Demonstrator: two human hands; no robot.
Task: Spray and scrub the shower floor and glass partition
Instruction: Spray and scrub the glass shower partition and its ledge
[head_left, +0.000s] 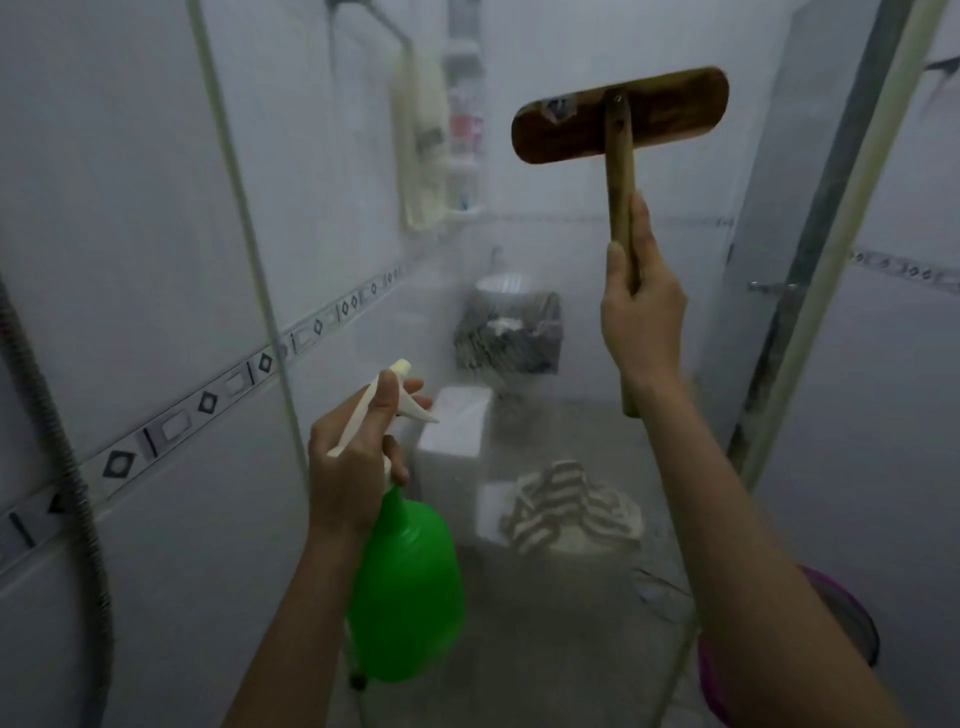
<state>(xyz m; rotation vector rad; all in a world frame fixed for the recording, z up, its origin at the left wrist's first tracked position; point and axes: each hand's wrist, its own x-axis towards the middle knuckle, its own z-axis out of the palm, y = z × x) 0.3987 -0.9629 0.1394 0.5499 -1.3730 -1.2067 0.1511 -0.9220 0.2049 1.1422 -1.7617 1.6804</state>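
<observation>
Wooden scrub brush (620, 115) is up high against the misty glass partition (519, 249), right hand (642, 306) wrapped around its handle. Left hand (358, 457) grips the green spray bottle (408, 587) lower down, finger by the trigger. Striped cloth (571, 506) lies behind the glass.

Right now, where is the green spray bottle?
In the head view, the green plastic spray bottle hangs low and left of centre, gripped at its top by the left hand, in front of the misty glass partition.
</observation>
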